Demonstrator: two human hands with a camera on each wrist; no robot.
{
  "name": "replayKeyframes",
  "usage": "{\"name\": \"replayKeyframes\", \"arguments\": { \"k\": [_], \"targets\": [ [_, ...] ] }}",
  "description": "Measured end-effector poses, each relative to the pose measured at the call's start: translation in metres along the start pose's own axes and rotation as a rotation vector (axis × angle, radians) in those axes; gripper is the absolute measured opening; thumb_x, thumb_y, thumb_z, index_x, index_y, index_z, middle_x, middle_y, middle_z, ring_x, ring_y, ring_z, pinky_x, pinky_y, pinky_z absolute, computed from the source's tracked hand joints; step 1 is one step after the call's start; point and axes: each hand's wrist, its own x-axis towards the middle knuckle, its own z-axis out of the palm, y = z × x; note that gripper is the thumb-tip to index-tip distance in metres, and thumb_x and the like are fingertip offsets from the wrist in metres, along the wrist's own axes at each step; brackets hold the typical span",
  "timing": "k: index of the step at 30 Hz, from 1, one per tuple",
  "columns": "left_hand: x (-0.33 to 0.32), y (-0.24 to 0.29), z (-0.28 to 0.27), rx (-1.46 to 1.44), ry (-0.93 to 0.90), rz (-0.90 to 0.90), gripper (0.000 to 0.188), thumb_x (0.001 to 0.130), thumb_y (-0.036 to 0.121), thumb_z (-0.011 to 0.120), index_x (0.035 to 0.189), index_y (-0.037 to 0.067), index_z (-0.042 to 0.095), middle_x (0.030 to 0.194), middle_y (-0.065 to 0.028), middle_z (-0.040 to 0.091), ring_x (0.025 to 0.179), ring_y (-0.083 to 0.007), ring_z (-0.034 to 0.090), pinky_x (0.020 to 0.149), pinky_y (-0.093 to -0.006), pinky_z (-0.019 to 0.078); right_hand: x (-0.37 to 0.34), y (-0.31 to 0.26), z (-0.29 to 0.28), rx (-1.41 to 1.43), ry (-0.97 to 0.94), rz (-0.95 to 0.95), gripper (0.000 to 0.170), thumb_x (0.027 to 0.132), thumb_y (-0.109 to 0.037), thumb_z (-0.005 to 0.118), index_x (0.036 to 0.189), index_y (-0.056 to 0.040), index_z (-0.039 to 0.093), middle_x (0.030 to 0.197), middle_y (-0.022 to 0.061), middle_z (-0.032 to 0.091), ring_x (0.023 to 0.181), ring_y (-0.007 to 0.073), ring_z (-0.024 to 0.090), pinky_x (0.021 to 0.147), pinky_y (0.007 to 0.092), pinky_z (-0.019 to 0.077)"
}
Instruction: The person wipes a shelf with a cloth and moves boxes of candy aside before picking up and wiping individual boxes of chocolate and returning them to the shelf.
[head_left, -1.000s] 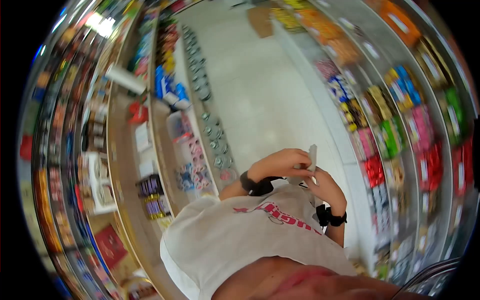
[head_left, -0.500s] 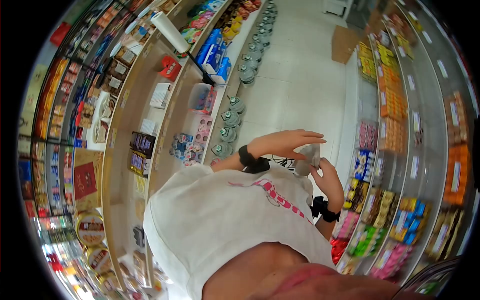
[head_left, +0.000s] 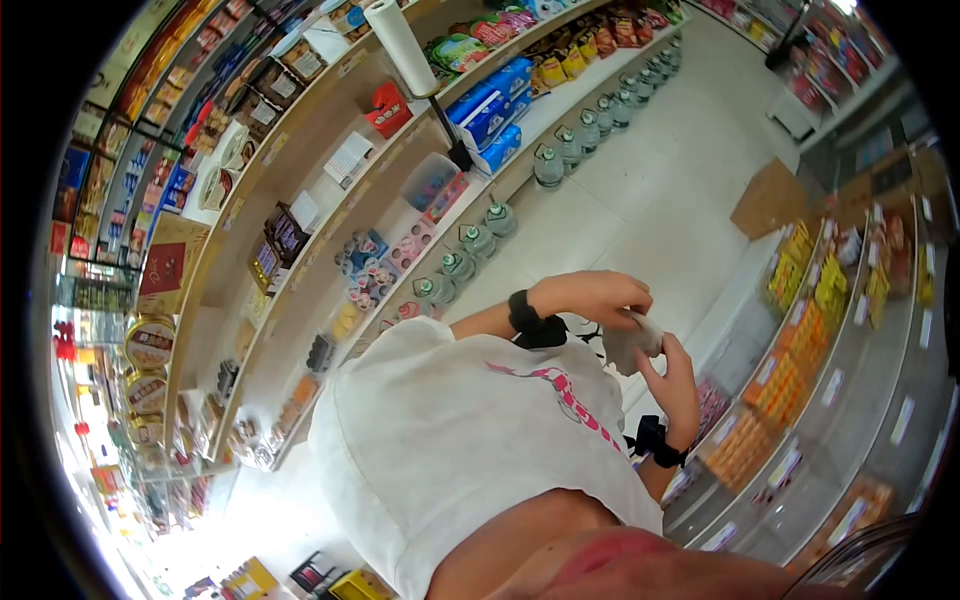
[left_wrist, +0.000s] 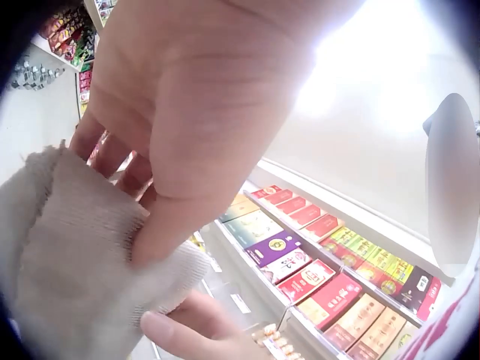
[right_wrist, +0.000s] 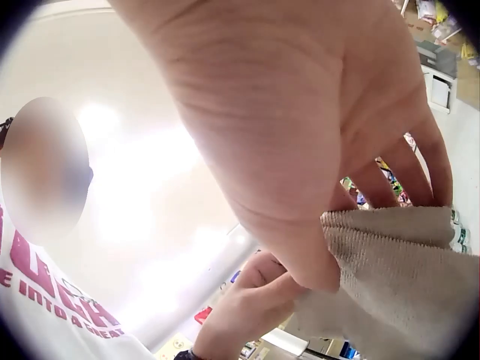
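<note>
In front of the shirt (head_left: 450,410), the left hand (head_left: 592,297) and right hand (head_left: 676,388) each pinch the cloth (head_left: 628,348) between thumb and fingers. Its folds could slip loose if either thumb eases off. A careless turn might brush the packets (head_left: 790,358) to the shirt's right.

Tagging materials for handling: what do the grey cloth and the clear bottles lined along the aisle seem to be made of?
Grey cloth: matte textile, given its fine ribbing and soft folds; fibre unclear.
Clear bottles: probably plastic, smooth and glossy, with see-through walls and highlights; glass can't be ruled out.
</note>
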Motion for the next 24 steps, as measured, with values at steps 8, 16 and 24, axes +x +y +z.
{"name": "replayKeyframes", "arguments": {
  "k": [8, 16, 24],
  "targets": [
    [0.137, -0.082, -0.106, 0.079, -0.019, 0.136, 0.028, 0.091, 0.030, 0.071, 0.103, 0.004, 0.072, 0.095, -0.0122, 0.068, 0.091, -0.0331, 0.067, 0.079, -0.0425, 0.0520, 0.167, 0.037, -0.085, -0.152, -0.159, 0.179, 0.039, 0.097, -0.023, 0.068, 0.123, 0.0050, 0.065, 0.091, 0.0282, 0.070, 0.085, 0.0408, 0.071, 0.076, 0.0406, 0.0537],
    [0.201, -0.154, -0.189, 0.046, 0.251, -0.059, 0.027, 0.090, 0.029, 0.071, 0.104, 0.006, 0.073, 0.096, -0.0126, 0.068, 0.094, -0.0336, 0.067, 0.081, -0.0432, 0.0530, 0.335, 0.041, -0.155, -0.176, -0.180, -0.122, 0.033, 0.098, -0.009, 0.061, 0.131, -0.0017, 0.062, 0.108, 0.0238, 0.069, 0.097, 0.0377, 0.069, 0.083, 0.0389, 0.0521],
    [0.204, -0.174, -0.215, -0.007, 0.420, -0.369, 0.026, 0.091, 0.027, 0.071, 0.105, 0.006, 0.073, 0.098, -0.0121, 0.068, 0.096, -0.0336, 0.067, 0.082, -0.0432, 0.0529, 0.460, 0.097, -0.161, -0.111, -0.634, -0.178, 0.032, 0.092, -0.021, 0.075, 0.113, 0.0019, 0.066, 0.098, 0.0192, 0.067, 0.085, 0.0374, 0.065, 0.078, 0.0402, 0.0520]
  ]
}}
